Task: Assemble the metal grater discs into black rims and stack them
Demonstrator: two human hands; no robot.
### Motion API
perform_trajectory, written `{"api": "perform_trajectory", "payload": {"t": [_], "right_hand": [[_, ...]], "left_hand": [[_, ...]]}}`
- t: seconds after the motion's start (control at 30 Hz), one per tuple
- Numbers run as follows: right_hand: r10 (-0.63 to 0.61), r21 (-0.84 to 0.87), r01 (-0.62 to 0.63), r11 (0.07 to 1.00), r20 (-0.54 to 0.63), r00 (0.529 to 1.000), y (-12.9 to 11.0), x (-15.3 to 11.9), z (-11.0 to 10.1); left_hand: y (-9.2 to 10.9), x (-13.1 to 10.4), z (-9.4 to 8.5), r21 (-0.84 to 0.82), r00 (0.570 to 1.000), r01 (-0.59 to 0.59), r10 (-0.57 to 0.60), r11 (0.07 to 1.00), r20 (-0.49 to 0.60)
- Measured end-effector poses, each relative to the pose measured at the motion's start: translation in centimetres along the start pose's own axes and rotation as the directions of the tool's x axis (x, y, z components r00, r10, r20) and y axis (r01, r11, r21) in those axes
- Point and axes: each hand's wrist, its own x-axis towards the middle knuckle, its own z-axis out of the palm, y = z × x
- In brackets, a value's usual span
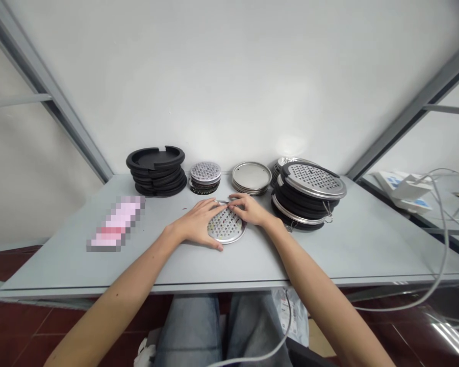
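A round metal disc (227, 227) with a perforated, speckled middle and a plain rim lies on the grey table (137, 260). My left hand (199, 224) rests on its left side, thumb and fingers spread around the edge. On the disc's upper right edge is my right hand (249, 209), its fingers bent and their tips touching the rim. Behind the disc stand a small stack of perforated discs (205, 172) and a stack of plain metal plates (251, 176).
Black notched rings (156, 176) are stacked at the back left. A tall stack of black rings topped by a perforated plate (313, 179) stands right. A pixelated pink object (117, 224) lies left. White cables (445, 244) hang at the right.
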Motion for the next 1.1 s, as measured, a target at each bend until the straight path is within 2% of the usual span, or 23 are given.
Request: {"api": "perform_trajectory", "payload": {"t": [0.33,0.57,0.93,1.1], "right_hand": [[0.008,-0.001,-0.008,1.0,-0.025,1.0,-0.2,0.1,0.0],[0.015,0.035,-0.012,0.999,-0.104,0.994,-0.7,0.2,0.0],[-0.013,0.055,0.018,0.998,-0.083,0.996,-0.7,0.3,0.8],[0.0,0.041,0.003,0.999,-0.059,0.998,-0.8,0.3,1.0]], "left_hand": [[-0.4,0.3,-0.1,-0.029,0.999,0.044,-0.043,0.999,0.021],[-0.8,0.5,0.2,-0.027,0.998,0.048,-0.047,0.998,0.029],[-1.0,0.6,0.3,-0.003,0.997,0.067,-0.067,0.998,0.041],[-0.9,0.7,0.4,-0.019,0.998,0.067,-0.067,0.998,0.003]]}}
